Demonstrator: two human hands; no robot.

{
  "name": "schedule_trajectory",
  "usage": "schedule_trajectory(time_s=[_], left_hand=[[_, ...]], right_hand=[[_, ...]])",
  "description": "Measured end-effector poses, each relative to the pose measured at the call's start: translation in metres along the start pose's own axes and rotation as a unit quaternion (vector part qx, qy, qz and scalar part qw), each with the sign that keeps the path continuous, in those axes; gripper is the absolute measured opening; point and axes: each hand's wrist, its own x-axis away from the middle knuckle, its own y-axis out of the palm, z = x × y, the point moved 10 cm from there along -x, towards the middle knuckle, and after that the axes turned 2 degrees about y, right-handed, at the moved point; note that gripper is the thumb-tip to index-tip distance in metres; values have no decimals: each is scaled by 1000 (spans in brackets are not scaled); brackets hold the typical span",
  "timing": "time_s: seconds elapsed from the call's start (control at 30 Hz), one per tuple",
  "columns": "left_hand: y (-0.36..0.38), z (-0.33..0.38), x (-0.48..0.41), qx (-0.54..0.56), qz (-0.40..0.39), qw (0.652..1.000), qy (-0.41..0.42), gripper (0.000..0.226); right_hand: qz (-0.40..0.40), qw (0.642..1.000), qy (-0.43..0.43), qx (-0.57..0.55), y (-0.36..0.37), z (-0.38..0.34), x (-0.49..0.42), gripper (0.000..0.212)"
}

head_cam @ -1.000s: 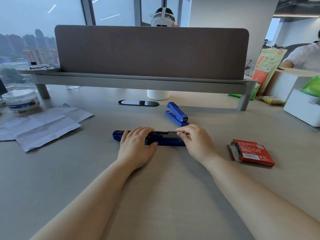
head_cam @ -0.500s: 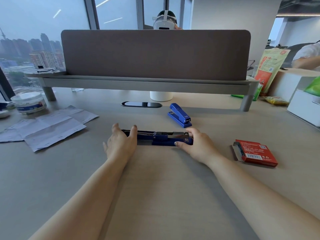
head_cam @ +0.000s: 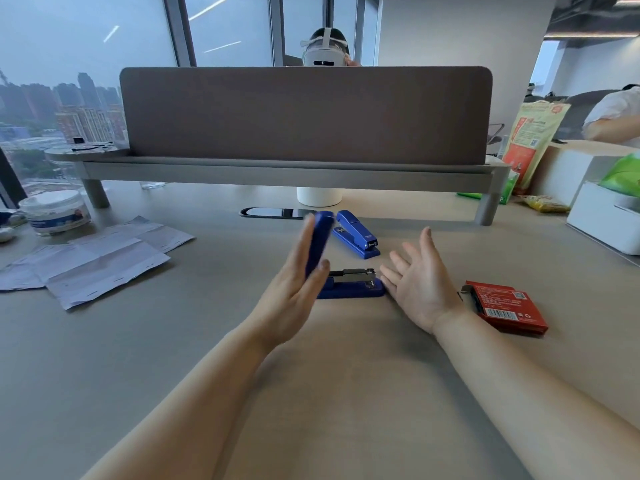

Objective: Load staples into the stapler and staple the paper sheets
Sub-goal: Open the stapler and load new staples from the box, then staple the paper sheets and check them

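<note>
A blue stapler [head_cam: 353, 285] lies on the desk in front of me with its metal staple channel exposed. Its blue top cover [head_cam: 318, 242] stands swung up nearly vertical. My left hand [head_cam: 294, 292] rests flat against that cover's left side, fingers straight, thumb at its base. My right hand [head_cam: 420, 284] hovers open just right of the stapler's front end, fingers spread, holding nothing. A red staple box [head_cam: 505, 306] lies to the right with its tray slid partly out. Paper sheets [head_cam: 93, 261] lie spread at the left.
A second blue stapler [head_cam: 356, 234], closed, sits just behind the open one. A white tub [head_cam: 55, 211] stands at far left. A raised shelf with a brown divider panel [head_cam: 304, 114] spans the back. A white box [head_cam: 609, 220] and snack bags sit at right.
The stapler's top cover lay flat open to the left; my left hand has swung it up to near vertical. My right hand has come off the stapler and spread open.
</note>
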Motion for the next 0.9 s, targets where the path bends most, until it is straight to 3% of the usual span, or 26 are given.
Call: schedule_trajectory(time_s=[0.13,0.23,0.37,0.47,0.7,0.8,0.9], left_hand=[[30,-33,4,-221,-144,962,-70,54],[33,-39,3,-287,-172,940,-64,56],[20,-36,-1,-276,-109,954,-54,56],[2,-56,0,-254,-63,959,-107,57],[-25,-60,7,-236,14,964,-126,19],[-45,-65,16,-289,51,943,-159,20],[-73,-72,29,-316,101,922,-197,24]], right_hand=[[-3,1000,-7,-20,2,-1,0,85],[-8,1000,-12,-7,4,-1,0,84],[-13,999,-18,25,7,-2,1,79],[-21,997,-29,73,11,-3,2,74],[-27,986,-53,159,29,5,-2,83],[52,952,-105,283,37,0,-4,43],[139,880,-131,434,48,2,-5,48]])
